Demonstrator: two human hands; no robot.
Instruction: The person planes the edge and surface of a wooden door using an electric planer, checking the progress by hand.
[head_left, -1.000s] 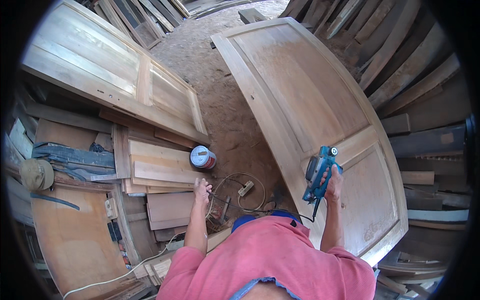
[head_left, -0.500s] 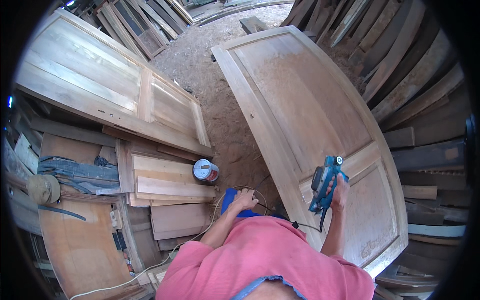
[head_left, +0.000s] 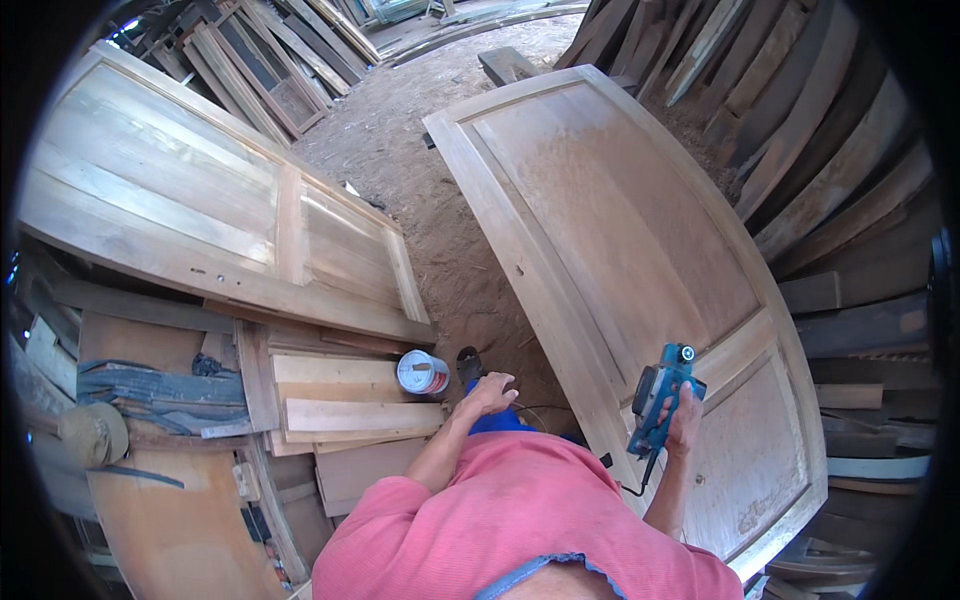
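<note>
My right hand (head_left: 685, 420) is wrapped round the handle of a teal electric planer (head_left: 658, 400). The planer is held up in front of a panelled wooden door (head_left: 600, 200), by its crossrail, and its black cord hangs toward my body. Whether it touches the door I cannot tell. My left hand (head_left: 492, 393) is in front of my blue trousers, its fingers stretched out and apart, with nothing visible in them. Nearest to it are a dark shoe (head_left: 468, 363) and a white bucket (head_left: 422, 372).
A second panelled door (head_left: 290, 225) lies at the left above stacked boards (head_left: 350, 415). Leaning planks (head_left: 830, 140) crowd the right side. A cap (head_left: 93, 435) hangs or rests at the far left. Brown dirt floor (head_left: 450, 250) runs between the doors.
My left hand has moved slightly right and away from the black cord beside it. The planer sits a little lower and further right in view, still in my right hand. A shoe has come into view.
</note>
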